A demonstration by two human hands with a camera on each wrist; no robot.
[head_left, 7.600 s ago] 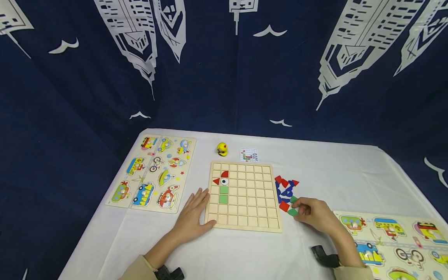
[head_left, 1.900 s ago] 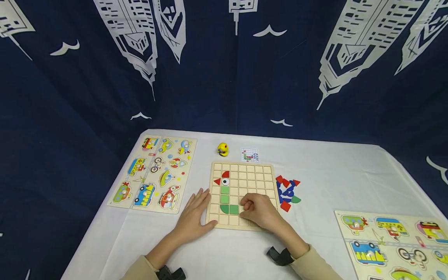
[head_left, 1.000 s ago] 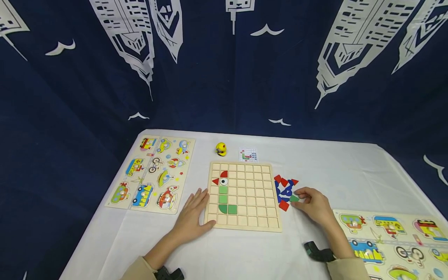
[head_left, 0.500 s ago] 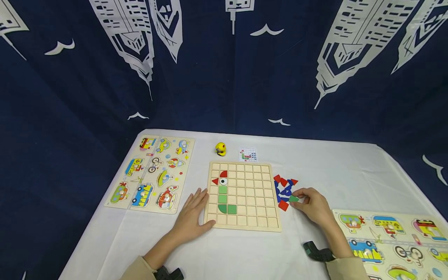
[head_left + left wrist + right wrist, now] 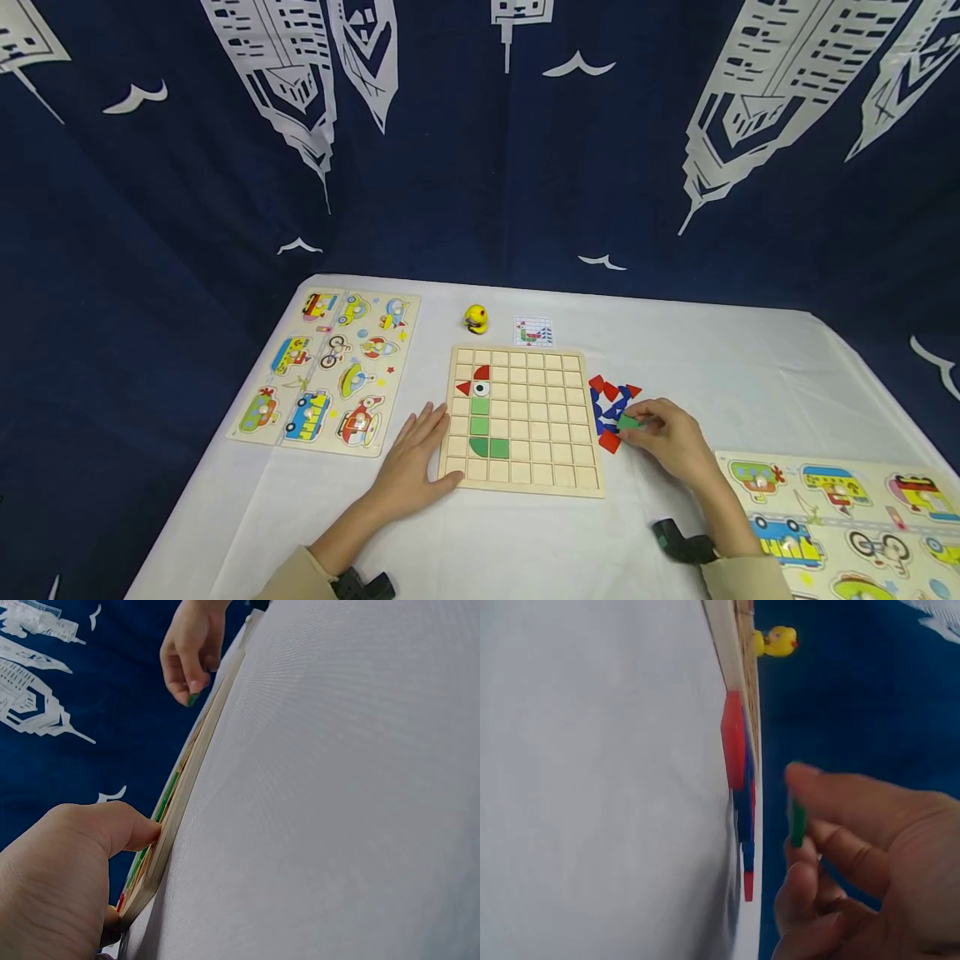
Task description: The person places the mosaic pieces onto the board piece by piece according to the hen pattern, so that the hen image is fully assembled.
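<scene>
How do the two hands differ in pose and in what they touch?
The left hand lies flat on the cloth, fingers straight against the grid board edge; the right hand pinches a green piece beside the loose pieces. The left holds nothing. Both wear beige sleeves.

Pale matt wood is showing on the grid board [image 5: 525,421]; white woven cloth [image 5: 735,375] is covering the tabletop around it; beyond the board, a glossy yellow plastic duck [image 5: 476,318] is sitting.

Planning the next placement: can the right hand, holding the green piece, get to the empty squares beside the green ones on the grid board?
Probably yes: the right hand pinches the green piece just off the grid board, and nothing covers those squares.
</scene>
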